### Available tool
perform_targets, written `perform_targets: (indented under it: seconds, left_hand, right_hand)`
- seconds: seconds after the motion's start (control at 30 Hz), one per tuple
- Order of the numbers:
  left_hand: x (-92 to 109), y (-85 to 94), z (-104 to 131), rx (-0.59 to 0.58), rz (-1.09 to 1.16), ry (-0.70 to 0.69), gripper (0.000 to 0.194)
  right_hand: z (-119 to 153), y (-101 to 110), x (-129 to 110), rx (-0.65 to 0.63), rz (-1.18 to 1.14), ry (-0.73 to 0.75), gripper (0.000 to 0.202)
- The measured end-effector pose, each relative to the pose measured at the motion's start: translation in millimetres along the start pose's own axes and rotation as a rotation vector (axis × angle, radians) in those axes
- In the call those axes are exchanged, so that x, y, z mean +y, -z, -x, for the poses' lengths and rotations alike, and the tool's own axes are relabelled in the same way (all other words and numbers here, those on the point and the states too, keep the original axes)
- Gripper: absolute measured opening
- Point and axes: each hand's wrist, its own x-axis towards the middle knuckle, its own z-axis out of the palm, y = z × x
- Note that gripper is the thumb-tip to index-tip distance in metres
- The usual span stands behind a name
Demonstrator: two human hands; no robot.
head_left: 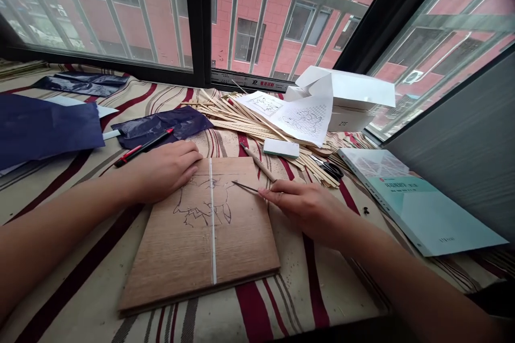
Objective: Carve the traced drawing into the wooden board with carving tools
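A wooden board (pixel 173 262) lies in front of me on the striped cloth, with a dark line drawing (pixel 201 209) on its upper half. A narrow pale strip (pixel 213 257) runs down its middle, crossing the drawing. My left hand (pixel 171 166) rests flat on the board's upper left corner, fingers extended. In my right hand (pixel 306 203) is a thin dark pointed tool (pixel 246 187), pinched between the fingers; its tip is over the drawing's right side. I cannot tell its exact kind. A wooden-handled tool (pixel 261 166) lies close above that hand, at the board's upper right corner.
Behind the board lie a white block (pixel 281 148), thin wooden strips (pixel 229 123), printed paper (pixel 298 118) and a white box (pixel 354 99). Scissors (pixel 332 170) and a book (pixel 418 201) are rightward. Leftward are a black-and-red pen (pixel 145 147) and dark blue sheets (pixel 48 128).
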Motion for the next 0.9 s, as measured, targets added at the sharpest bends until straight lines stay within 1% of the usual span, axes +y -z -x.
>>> perform_targets:
  seconds: [0.1, 0.2, 0.27, 0.37, 0.43, 0.57, 0.77, 0.9]
  left_hand:
    - [2.5, 2.0, 0.5, -0.015, -0.013, 0.008, 0.057]
    - [3.5, 2.2, 1.8, -0.022, -0.032, 0.016, 0.056]
    - [3.6, 1.4, 2.7, -0.017, -0.036, 0.019, 0.057]
    - [2.6, -0.4, 3.3, -0.007, -0.017, 0.008, 0.057]
    - [1.4, -1.1, 3.1, -0.005, -0.003, -0.001, 0.057]
    - [0.6, -0.5, 1.8, -0.023, -0.019, -0.019, 0.056]
    - [2.0, -1.3, 0.5, -0.016, -0.028, -0.008, 0.053]
    - [0.4, -2.8, 1.0, -0.001, -0.033, -0.025, 0.049]
  right_hand:
    - [4.8, -3.2, 3.9, -0.014, -0.004, -0.050, 0.041]
    - [7.9, -6.5, 5.9, 0.011, -0.018, -0.049, 0.040]
    - [8.2, -7.5, 6.1, 0.000, -0.037, -0.051, 0.041]
    - [8.3, -7.7, 7.1, -0.020, -0.007, -0.073, 0.041]
    - [8.9, -7.6, 8.7, -0.006, 0.002, -0.070, 0.041]
    - [8.7, -5.3, 9.8, -0.007, -0.070, -0.052, 0.040]
    - [6.9, -3.1, 6.4, -0.027, -0.047, -0.021, 0.041]
    - [10.0, -7.5, 8.7, -0.005, -0.060, -0.056, 0.040]
